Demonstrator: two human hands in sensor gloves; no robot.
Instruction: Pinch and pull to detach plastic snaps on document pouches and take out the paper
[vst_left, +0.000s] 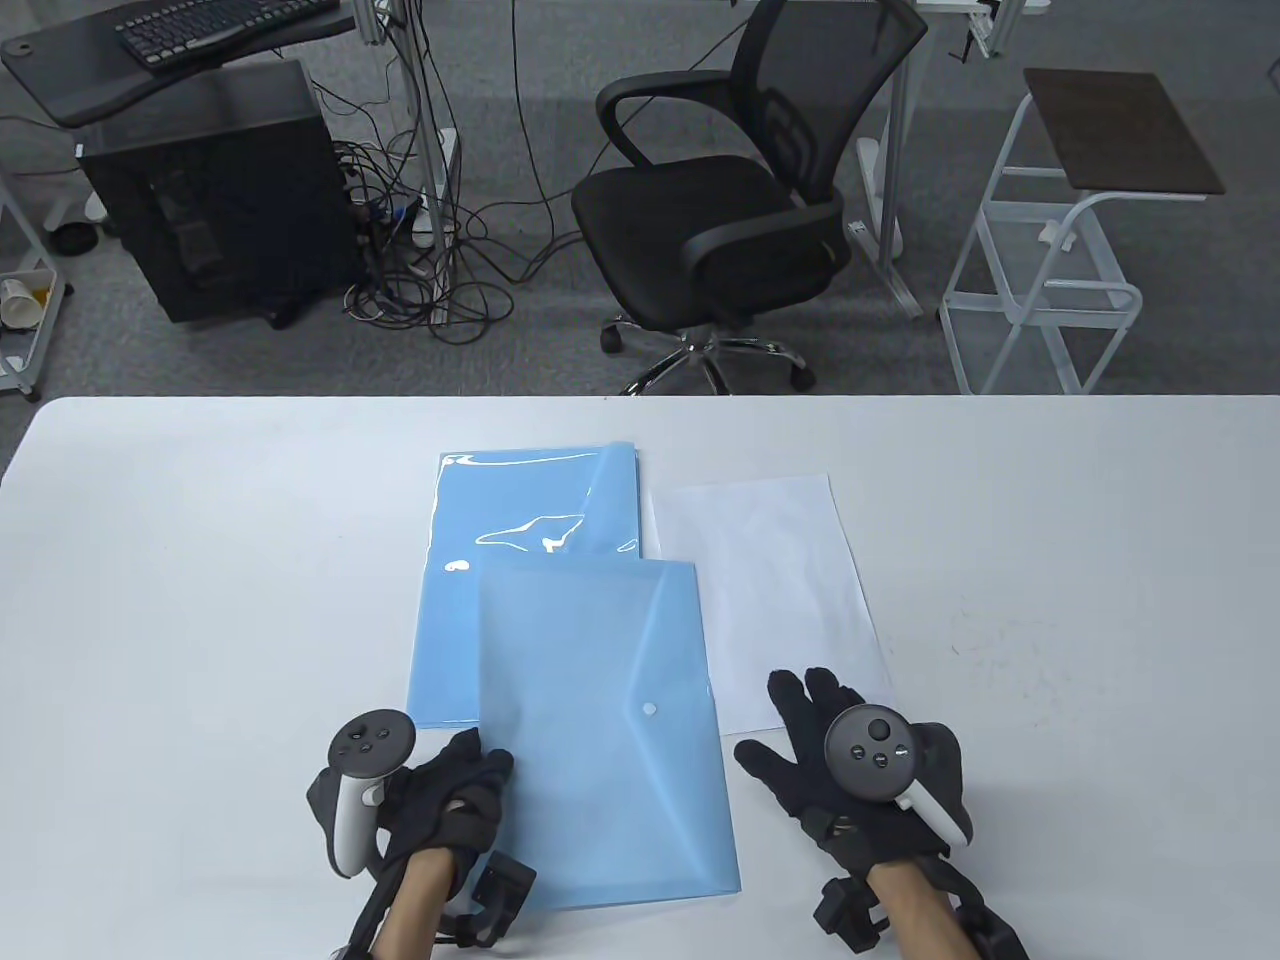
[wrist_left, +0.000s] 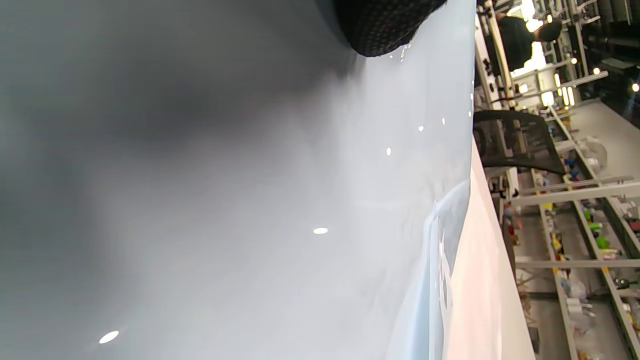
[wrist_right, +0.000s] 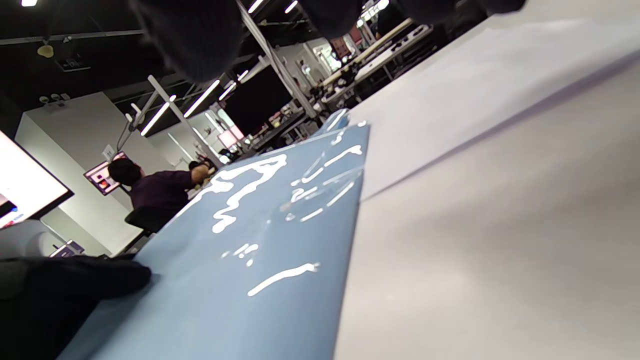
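The near pouch (vst_left: 605, 730) lies flat on the desk (vst_left: 200, 600), flap closed, its white snap (vst_left: 649, 710) sitting toward the right edge. This pouch is the landmark: behind it lies a second blue pouch (vst_left: 535, 500) with its flap folded open, partly underneath; to its right, a loose sheet of paper (vst_left: 770, 590) lies flat, touching or nearly touching its edge.

The left hand (vst_left: 455, 790) sits at the pouch's lower-left edge, fingers bent onto the plastic, apparently pinning or pinching that side; whether the thumb is under the edge, I cannot tell. The right hand (vst_left: 820, 750) rests just right of the pouch, fingers spread and straight, holding nothing, lying over the paper's near corner.

So the job in hand looks like opening this snap. To do it well, I'd say the left hand keeps the pouch body pressed down so it does not slide, while the right comes across to the flap tip near the snap, pinches the flap close beside the stud and peels upward. Pull too far from the snap and the thin plastic just bends instead of popping free.
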